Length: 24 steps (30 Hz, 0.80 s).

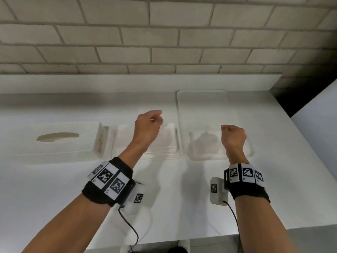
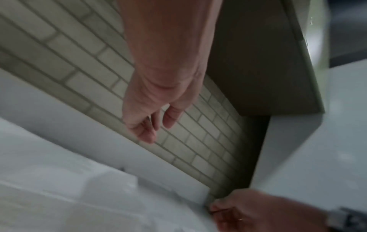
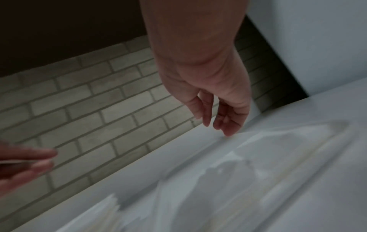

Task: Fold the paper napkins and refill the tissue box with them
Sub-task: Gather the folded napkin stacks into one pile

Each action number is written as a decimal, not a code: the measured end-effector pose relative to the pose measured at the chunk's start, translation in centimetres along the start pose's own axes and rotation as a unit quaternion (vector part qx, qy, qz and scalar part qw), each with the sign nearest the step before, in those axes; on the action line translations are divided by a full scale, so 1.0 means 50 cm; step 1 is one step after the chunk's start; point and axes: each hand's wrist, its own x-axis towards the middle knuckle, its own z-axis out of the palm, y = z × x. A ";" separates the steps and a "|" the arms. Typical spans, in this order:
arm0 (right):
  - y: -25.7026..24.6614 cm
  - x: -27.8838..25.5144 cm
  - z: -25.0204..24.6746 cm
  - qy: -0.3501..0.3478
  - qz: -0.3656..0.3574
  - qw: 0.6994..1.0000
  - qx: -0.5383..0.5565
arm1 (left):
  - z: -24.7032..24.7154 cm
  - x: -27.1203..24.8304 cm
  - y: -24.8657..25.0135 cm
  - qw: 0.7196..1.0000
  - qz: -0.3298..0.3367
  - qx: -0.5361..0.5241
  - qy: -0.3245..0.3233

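The white tissue box, with an oval slot on top, lies on the counter at the left. Beside it sits a shallow white holder with flat white paper in it, blurred. Further right, a rumpled napkin lies in a clear plastic container. My left hand hovers above the white holder with its fingers loosely curled and holding nothing. My right hand hangs above the clear container, its fingers relaxed and empty too.
The white counter runs back to a raised ledge under a pale brick wall. The clear container's lid lies flipped back behind it. A dark gap and a white panel bound the right side.
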 end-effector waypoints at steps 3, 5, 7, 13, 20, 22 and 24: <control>0.051 0.043 -0.064 0.006 0.059 0.997 -0.042 | 0.133 -0.019 0.015 0.983 -0.100 -0.047 -0.145; 0.088 0.069 -0.080 -0.032 0.075 0.995 -0.065 | 0.208 -0.023 0.004 0.971 -0.160 -0.026 -0.178; 0.122 0.092 -0.084 -0.070 0.075 0.991 -0.088 | 0.259 -0.020 -0.017 0.963 -0.206 0.010 -0.170; 0.155 0.132 -0.086 -0.094 0.038 0.983 -0.154 | 0.310 0.008 -0.058 0.962 -0.246 0.066 -0.099; 0.181 0.133 -0.064 -0.058 -0.008 0.982 -0.181 | 0.346 0.021 -0.047 0.951 -0.279 0.072 -0.108; 0.183 0.130 -0.062 -0.049 -0.005 0.982 -0.180 | 0.357 0.019 -0.049 0.954 -0.268 0.088 -0.099; 0.182 0.131 -0.062 -0.046 0.000 0.982 -0.181 | 0.362 0.013 -0.045 0.957 -0.260 0.084 -0.101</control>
